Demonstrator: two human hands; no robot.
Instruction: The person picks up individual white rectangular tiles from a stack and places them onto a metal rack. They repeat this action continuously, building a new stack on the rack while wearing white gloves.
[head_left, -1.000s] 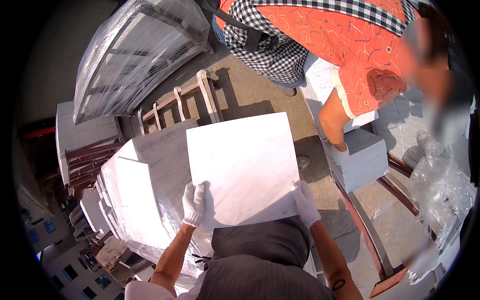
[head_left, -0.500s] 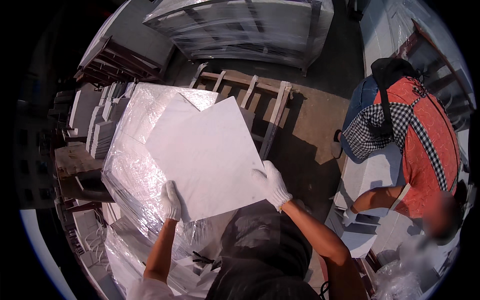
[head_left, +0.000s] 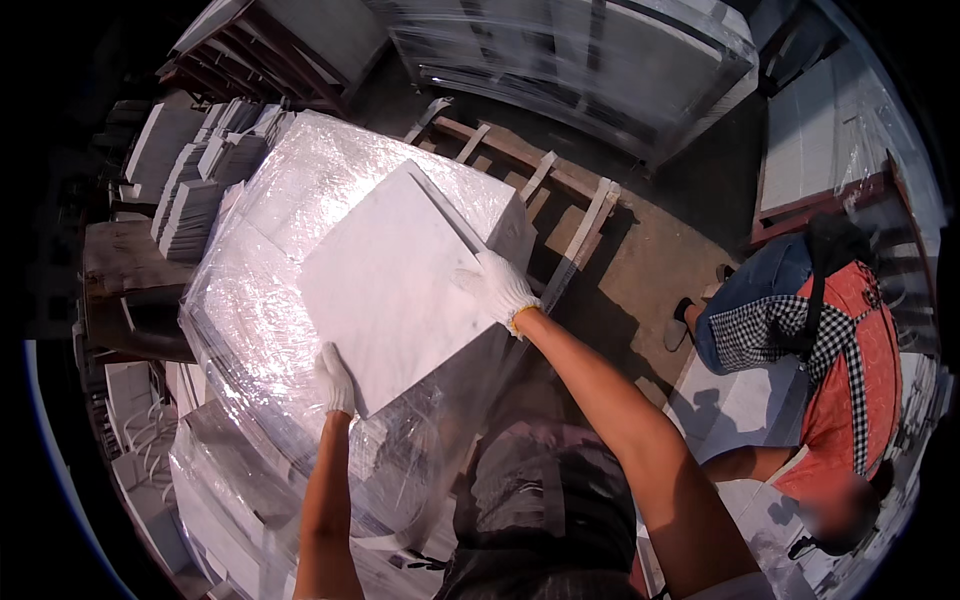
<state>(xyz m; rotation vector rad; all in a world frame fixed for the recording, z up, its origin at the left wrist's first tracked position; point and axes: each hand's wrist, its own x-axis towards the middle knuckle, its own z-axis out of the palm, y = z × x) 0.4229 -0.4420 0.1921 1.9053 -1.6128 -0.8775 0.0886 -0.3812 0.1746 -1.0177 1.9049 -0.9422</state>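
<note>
Head view: white square stone slab (head_left: 390, 285) lies flat, or nearly so, over a large pale block-shaped stack wrapped in clear, glossy plastic film (head_left: 250, 225), set toward the stack's right edge, its far corner short of the stack's far edge. Whether its full weight rests there or the hands bear part of it: cannot tell. Beside the slab's upper-right edge runs a thin shaded strip (head_left: 448, 210); shadow or a second sheet below, unresolved. Step in hand, as judged: placing and squaring the slab on the stack. Next move would seem to call for a small turn or slide to align its edges, then freeing the fingers without dragging a corner or snagging the film. Pose: white knit-gloved left hand (head_left: 335, 380) stands at the lower-left edge near the near corner, fingers close together along the side; any grip underneath is hidden. Left forearm (head_left: 328, 480) rises almost straight from the lower border. White knit-gloved right hand (head_left: 497, 292) pinches the opposite edge near the right corner, thumb laid over the upper face; right forearm (head_left: 600, 385) slants in from the lower right, reaching farther forward. Slatted wooden frame (head_left: 592, 220) sits just beyond the stack's right corner; co-worker in orange patterned top (head_left: 865, 370) bends well apart, at right.
</note>
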